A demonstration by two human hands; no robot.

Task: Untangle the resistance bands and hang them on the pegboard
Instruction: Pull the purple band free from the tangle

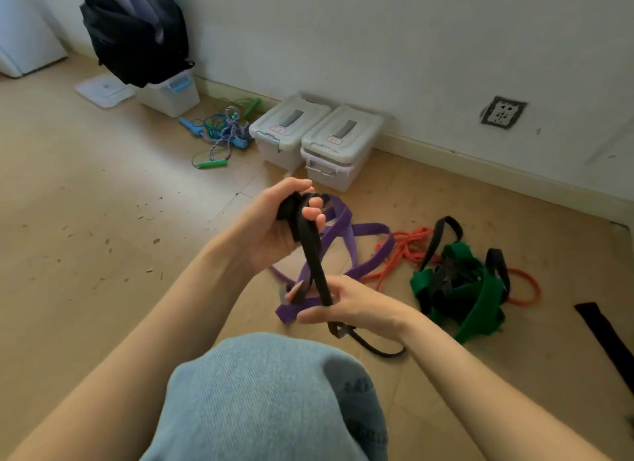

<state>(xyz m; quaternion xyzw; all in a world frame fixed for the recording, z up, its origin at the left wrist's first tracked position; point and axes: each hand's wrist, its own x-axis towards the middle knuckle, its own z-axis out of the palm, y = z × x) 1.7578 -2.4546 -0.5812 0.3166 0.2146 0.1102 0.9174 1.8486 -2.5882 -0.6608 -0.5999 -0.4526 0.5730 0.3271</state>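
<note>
Head view: black band is stretching taut between left hand, gripping its bunched end, and right hand, pinching lower, above purple band on floor. Untangling seems underway; freeing its trailing loop likely comes next.

Black strap cut off by right edge; labels on 2 lidded bins too small to read; black band partly hidden inside left hand.
</note>
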